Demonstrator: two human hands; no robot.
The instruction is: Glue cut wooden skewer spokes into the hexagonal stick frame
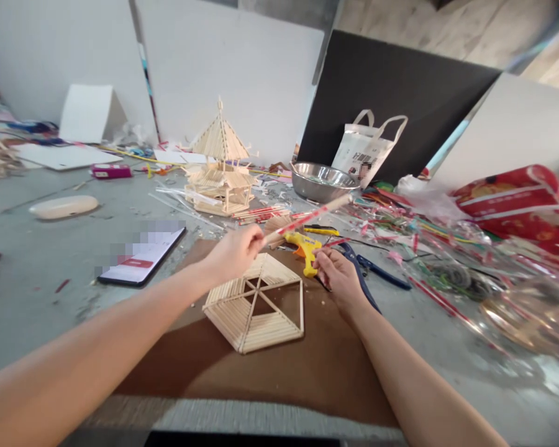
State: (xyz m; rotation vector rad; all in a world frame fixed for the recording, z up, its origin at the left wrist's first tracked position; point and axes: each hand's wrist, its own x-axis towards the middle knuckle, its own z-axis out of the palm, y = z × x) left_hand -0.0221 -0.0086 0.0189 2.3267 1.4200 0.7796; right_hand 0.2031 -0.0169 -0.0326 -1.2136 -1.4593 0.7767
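My left hand point(242, 249) is closed on one end of a red-and-white wrapped stick point(307, 218), which slants up to the right over the work area. My right hand point(333, 271) has its fingers pinched together beside the yellow glue gun point(311, 249); what they hold, if anything, is too small to make out. Below and between my hands, a hexagonal panel of wooden sticks point(265, 329) lies on a brown board point(279, 375). Spokes meet at its middle, and parts of its right and upper sections are open.
A stick pagoda model point(221, 180) stands behind, near a metal bowl point(323, 181) and a white bag point(366, 149). A phone point(142, 257) lies left of the board, blue-handled pliers point(382, 272) to the right. Wrappers and scraps litter the right side, near a red bag point(517, 202).
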